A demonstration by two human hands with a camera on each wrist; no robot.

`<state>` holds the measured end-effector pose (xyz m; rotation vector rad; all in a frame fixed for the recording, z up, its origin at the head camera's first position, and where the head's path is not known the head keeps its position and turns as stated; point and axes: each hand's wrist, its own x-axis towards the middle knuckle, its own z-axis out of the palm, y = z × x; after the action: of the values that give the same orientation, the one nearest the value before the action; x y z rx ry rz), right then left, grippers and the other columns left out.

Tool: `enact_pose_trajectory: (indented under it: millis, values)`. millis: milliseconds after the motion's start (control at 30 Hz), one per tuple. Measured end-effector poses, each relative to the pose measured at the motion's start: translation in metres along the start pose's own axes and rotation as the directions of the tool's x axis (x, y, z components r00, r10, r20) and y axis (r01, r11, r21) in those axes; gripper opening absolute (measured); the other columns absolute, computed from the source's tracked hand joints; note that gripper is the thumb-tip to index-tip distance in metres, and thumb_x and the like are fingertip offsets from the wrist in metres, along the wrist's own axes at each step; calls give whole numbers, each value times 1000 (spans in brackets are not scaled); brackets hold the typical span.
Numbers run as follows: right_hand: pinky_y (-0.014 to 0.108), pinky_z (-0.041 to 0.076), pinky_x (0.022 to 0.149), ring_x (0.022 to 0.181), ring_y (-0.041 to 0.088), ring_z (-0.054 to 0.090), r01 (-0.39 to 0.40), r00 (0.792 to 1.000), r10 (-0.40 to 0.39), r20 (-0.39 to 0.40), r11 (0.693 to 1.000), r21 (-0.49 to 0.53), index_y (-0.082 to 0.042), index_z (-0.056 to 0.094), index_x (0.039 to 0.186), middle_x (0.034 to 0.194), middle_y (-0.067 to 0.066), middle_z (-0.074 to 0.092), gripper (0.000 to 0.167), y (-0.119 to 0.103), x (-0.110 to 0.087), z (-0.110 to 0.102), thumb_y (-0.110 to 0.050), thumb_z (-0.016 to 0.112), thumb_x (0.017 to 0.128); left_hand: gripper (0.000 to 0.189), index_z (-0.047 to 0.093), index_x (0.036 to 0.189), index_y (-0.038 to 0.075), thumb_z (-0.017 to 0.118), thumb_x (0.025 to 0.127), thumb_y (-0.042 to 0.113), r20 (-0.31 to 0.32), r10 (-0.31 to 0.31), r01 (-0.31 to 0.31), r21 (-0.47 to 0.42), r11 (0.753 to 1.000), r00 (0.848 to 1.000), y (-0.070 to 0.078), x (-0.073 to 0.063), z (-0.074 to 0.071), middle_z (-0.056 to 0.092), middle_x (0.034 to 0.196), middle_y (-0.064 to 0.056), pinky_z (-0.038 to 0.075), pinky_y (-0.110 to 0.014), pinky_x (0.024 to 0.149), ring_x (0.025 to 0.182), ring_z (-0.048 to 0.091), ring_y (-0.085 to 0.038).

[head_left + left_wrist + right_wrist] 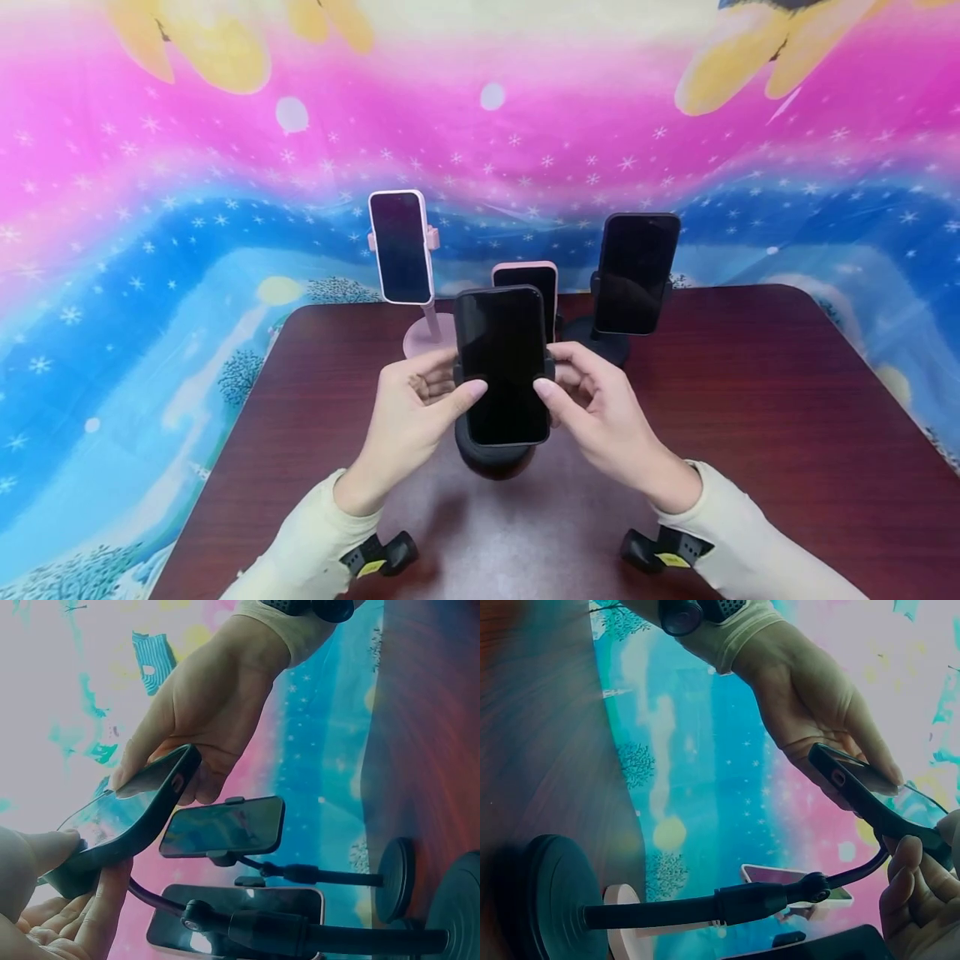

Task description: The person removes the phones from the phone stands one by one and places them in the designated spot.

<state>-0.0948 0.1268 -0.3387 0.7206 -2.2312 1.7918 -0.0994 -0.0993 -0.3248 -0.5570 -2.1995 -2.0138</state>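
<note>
A phone (501,354) with a dark screen and black case stands upright in a black phone stand, whose round base (495,462) shows below it. At the phone's left edge my left hand (408,408) grips it, thumb on the screen and fingers behind. My right hand (603,408) holds the opposite edge the same way. Small dark clamp arms (551,369) show beside the phone near the fingertips. In the right wrist view, the stand's pole (675,918) and bent neck (859,871) run up to the phone.
Behind stand a white-rimmed phone (402,250) on a pink stand (420,337), a pink-rimmed phone (525,273) partly hidden by the held one, and a black phone (637,271) on a black stand (603,342). All are on a dark red wooden table (750,400) before a patterned cloth (480,167).
</note>
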Motion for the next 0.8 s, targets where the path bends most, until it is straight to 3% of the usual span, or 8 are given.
enact_pose_trajectory:
  millis: [233,533,800]
  values:
    - [27,48,48,55,11,54,4,999,-5,-49,999,-31,0,61,119,82,-8,70,25,4,-4,-8,6,63,95,41,69,126,-2,77,86,2,23,-34,34,8,999,999,-3,8,9,76,109,-22,62,-28,85,90,75,-10]
    - [26,46,47,56,10,54,-29,995,21,-98,996,-83,-2,63,119,78,-9,69,24,8,-6,-18,4,64,95,42,67,128,-3,76,88,3,62,-72,70,28,997,995,-5,16,20,75,111,-21,62,-28,87,97,75,-25]
    - [27,43,45,55,12,53,-39,994,29,-102,994,-101,-3,64,120,76,-5,67,25,12,-5,-22,2,64,96,40,67,126,-3,76,88,3,55,-51,51,11,999,997,-10,21,26,76,109,-22,62,-29,86,94,76,-23]
